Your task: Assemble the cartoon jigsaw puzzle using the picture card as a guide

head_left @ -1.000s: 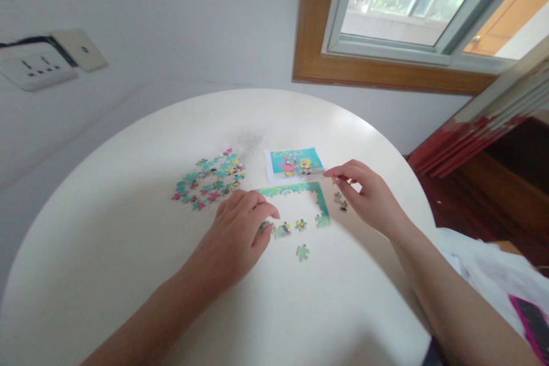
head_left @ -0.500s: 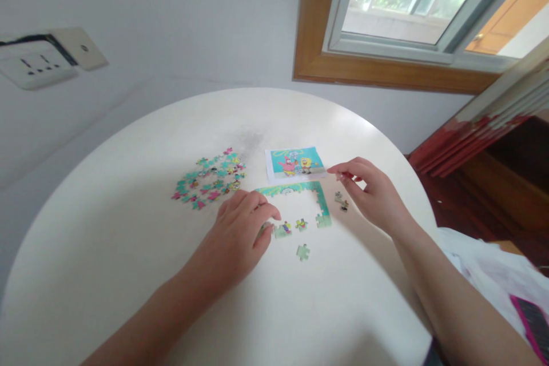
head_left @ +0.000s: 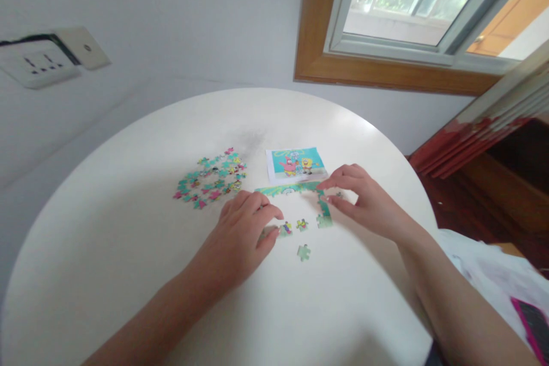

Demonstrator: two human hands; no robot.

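Observation:
A partly joined jigsaw border [head_left: 325, 206] in teal and green lies on the white table, its lower left covered by my left hand [head_left: 246, 223]. That hand rests palm down, thumb and index finger apart beside a piece with a cartoon figure [head_left: 286, 229]. My right hand [head_left: 364, 200] hovers over the border's upper right corner, fingers curved and apart, with nothing visible between them. A similar figure piece [head_left: 302, 224] sits in the lower edge's gap, and a pale green piece [head_left: 303, 252] lies nearer me. Loose pieces right of the border are mostly hidden by my right hand.
A heap of loose puzzle pieces [head_left: 210, 180] lies to the left. Behind the border is a cartoon picture card [head_left: 298, 163]. The round white table [head_left: 128, 211] meets the wall near a window. White plastic [head_left: 480, 274] and a pink-edged dark object [head_left: 532, 320] are at lower right.
My right hand has moved left, from beside the picture card to the border's upper right corner, and its finger and thumb have spread. My left hand has barely shifted.

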